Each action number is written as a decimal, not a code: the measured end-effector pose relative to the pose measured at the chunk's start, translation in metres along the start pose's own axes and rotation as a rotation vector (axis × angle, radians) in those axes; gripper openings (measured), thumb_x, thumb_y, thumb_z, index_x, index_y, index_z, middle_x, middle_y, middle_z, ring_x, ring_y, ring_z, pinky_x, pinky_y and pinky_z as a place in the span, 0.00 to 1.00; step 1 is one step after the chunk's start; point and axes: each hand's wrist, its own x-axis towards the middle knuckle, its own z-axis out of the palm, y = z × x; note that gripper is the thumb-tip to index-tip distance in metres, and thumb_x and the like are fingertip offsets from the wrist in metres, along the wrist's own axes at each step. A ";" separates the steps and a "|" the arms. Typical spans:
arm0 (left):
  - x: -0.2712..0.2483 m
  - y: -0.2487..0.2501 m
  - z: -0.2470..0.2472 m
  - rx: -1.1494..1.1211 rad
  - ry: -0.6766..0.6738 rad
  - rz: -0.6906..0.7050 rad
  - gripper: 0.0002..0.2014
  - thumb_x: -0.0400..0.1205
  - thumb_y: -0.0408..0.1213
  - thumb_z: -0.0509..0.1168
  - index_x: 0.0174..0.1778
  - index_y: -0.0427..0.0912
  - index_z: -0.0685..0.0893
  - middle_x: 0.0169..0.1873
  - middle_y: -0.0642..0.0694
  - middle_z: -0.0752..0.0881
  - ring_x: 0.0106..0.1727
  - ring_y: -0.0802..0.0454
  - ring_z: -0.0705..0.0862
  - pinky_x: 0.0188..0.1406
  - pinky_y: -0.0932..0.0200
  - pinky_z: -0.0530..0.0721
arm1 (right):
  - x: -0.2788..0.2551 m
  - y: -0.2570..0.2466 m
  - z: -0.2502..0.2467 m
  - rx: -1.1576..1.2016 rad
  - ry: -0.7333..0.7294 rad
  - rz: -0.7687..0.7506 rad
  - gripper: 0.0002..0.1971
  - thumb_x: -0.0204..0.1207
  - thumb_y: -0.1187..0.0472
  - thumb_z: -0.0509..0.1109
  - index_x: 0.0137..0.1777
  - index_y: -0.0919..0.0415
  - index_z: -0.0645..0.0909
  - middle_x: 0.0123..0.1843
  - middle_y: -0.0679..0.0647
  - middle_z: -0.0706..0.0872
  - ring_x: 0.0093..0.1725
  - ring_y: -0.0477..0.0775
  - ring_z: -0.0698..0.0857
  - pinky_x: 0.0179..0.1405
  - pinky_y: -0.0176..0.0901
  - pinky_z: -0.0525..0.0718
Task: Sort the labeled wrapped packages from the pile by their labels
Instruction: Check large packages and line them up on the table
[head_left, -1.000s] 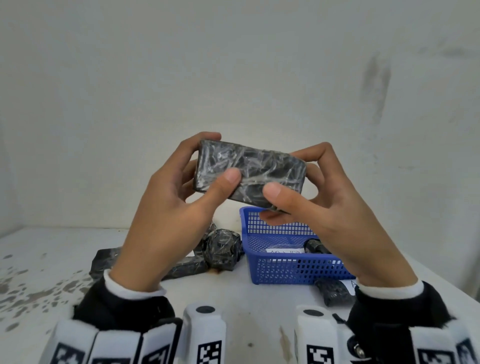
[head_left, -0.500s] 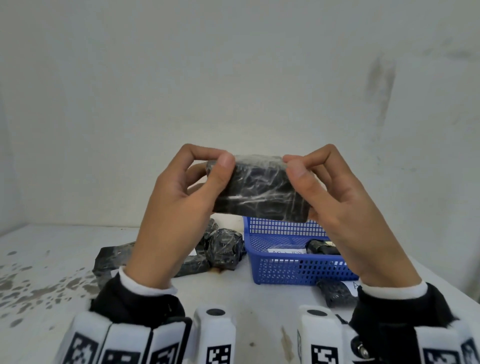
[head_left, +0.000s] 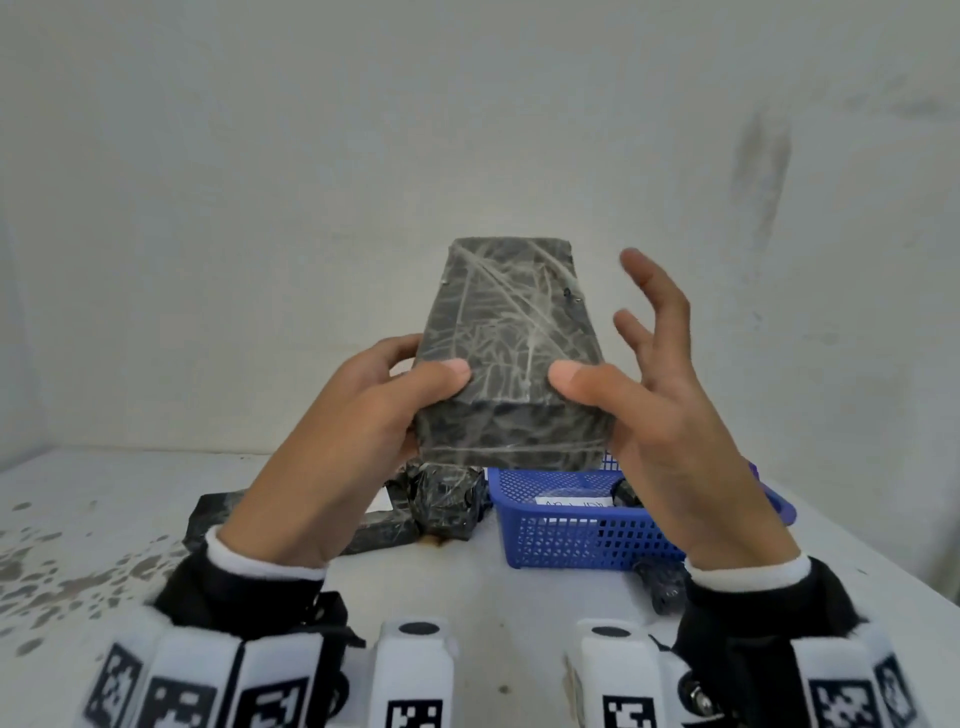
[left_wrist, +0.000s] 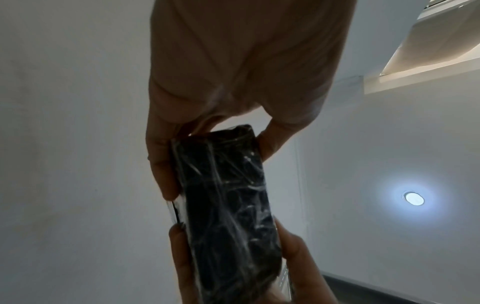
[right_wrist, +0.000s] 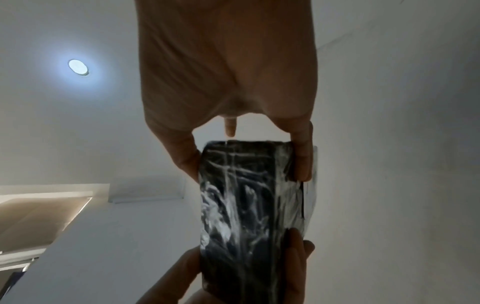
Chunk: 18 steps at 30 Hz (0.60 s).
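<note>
Black block-shaped package (head_left: 511, 358), wrapped in clear film, held up in the air at frame centre in the head view, above the table (head_left: 104, 519). One long face is up and its far end is tilted toward 12 o'clock.

Left hand (head_left: 358, 431) grips the package's near left corner: thumb on top, fingers curled around the side and underneath.

Right hand (head_left: 660, 410) has its thumb pressed on the top near the right edge. Index and middle fingers are spread and lifted clear at 2 o'clock of the package. The right wrist view shows another finger lying along the package's side.

Blue plastic basket (head_left: 582, 535) sits at 5 o'clock below the package, with a white paper label (head_left: 571, 503) inside. Pile of black wrapped packages (head_left: 441, 499) lies at 9 o'clock of the basket, just beside it. One more dark package (head_left: 660, 582) lies at the basket's near edge.
</note>
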 end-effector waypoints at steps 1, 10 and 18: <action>-0.001 0.001 -0.003 0.000 -0.010 0.003 0.24 0.68 0.38 0.68 0.63 0.38 0.81 0.47 0.44 0.92 0.46 0.49 0.91 0.43 0.58 0.89 | 0.000 0.000 0.000 0.018 0.006 0.029 0.44 0.56 0.45 0.81 0.69 0.15 0.64 0.72 0.35 0.73 0.81 0.38 0.66 0.77 0.63 0.76; -0.002 0.000 -0.002 0.165 0.014 0.022 0.36 0.63 0.48 0.76 0.70 0.63 0.77 0.59 0.47 0.87 0.55 0.46 0.90 0.57 0.44 0.86 | 0.004 0.004 -0.009 0.008 -0.132 0.093 0.55 0.65 0.58 0.80 0.84 0.27 0.49 0.69 0.52 0.87 0.65 0.53 0.89 0.65 0.56 0.87; -0.003 -0.002 0.008 0.211 0.133 0.068 0.38 0.59 0.56 0.73 0.68 0.64 0.73 0.55 0.48 0.86 0.48 0.50 0.91 0.50 0.44 0.89 | 0.005 0.007 -0.006 -0.096 -0.133 0.065 0.46 0.70 0.53 0.80 0.85 0.37 0.60 0.69 0.49 0.86 0.66 0.49 0.87 0.66 0.53 0.86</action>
